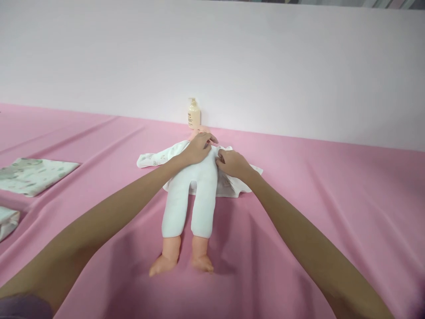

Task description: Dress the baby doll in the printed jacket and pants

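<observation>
A baby doll (189,177) with a white cloth body lies on its back, bare feet toward me. A white printed baby shirt (229,188) is spread beneath it, one sleeve (156,158) stretched out on the left side. My left hand (198,148) rests across the upper chest near the neck, fingers extended, partly covering the doll's head. At the doll's shoulder on the right side, my right hand (232,163) has curled fingers pinching white fabric that looks like the shirt. The doll's arm on that side is hidden.
A cream pump bottle (194,115) stands against the white wall (265,71), beyond the doll's head. On the left, a folded leaf-print cloth (38,175) lies on the pink sheet (299,199), with another folded cloth (7,221) nearer me at the frame edge.
</observation>
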The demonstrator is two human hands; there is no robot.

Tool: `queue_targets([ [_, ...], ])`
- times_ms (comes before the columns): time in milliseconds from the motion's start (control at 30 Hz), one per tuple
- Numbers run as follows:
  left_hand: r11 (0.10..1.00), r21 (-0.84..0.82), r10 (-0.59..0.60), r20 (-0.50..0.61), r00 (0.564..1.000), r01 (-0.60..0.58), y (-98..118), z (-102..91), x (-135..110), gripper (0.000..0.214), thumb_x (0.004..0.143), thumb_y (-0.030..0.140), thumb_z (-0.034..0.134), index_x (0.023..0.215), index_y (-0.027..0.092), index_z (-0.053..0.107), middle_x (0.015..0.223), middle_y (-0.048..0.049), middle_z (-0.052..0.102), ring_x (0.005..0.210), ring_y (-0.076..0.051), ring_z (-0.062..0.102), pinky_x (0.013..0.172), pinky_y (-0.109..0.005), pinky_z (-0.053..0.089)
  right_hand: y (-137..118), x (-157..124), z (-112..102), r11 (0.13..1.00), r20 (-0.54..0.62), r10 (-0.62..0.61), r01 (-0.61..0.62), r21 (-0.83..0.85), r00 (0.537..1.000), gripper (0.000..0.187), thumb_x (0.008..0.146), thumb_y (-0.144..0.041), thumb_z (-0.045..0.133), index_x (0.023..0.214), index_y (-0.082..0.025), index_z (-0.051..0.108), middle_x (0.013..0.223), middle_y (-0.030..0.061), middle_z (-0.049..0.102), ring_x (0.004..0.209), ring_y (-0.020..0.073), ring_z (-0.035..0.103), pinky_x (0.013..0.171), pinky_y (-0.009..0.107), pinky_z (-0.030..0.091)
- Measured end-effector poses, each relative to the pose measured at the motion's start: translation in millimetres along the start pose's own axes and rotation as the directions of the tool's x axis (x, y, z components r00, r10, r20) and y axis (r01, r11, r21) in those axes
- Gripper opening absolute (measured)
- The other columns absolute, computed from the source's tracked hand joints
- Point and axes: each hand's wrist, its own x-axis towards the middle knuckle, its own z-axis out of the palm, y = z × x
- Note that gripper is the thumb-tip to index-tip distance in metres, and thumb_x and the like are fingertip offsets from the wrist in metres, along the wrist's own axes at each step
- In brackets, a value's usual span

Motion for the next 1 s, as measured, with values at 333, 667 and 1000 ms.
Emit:
queue_targets([
  [333,0.958,0.159,-0.223,-0.113,0.968,0.239,-64.8,-77.7,-75.8,0.036,0.106,0.045,0.048,0.120,0.019,0.069,0.130,-0.0133,0.073,0.120,-0.031,0.063,0.112,-0.048,0.049,85.8,-64.9,-14.3,0.966,-0.281,0.151,-0.081,0.245,0.948,0.025,0.105,-0.040,0.053,0.116,-0.022,0.068,0.119,0.0117,0.073,0.109,0.0269,0.062,0.097,0.039,0.046],
  [667,0.846,-0.024,-0.520,0.184,0.834,0.533,-84.2,-78.5,-66.4,0.054,0.099,0.076,0.052,0.094,0.023,0.063,0.087,-0.0039,0.062,0.070,-0.020,0.051,0.057,-0.031,0.039,36.6,16.6,-4.5,0.897,-0.085,0.260,-0.208,0.390,0.962,0.033,0.109,-0.044,0.054,0.090,-0.022,0.072,0.102,0.0050,0.079,0.097,0.0238,0.067,0.089,0.034,0.050],
  [1000,0.917,0.150,-0.396,0.236,0.887,0.369,-98.7,-91.9,-79.9,0.065,0.108,0.077,0.030,0.121,0.025,0.067,0.120,-0.0097,0.076,0.108,-0.032,0.068,0.093,-0.042,0.050,34.9,25.3,-7.8,0.882,-0.152,0.270,-0.181,0.435,0.951,0.036,0.111,-0.044,0.052,0.131,-0.021,0.072,0.134,0.0123,0.077,0.120,0.0248,0.070,0.103,0.036,0.051],
])
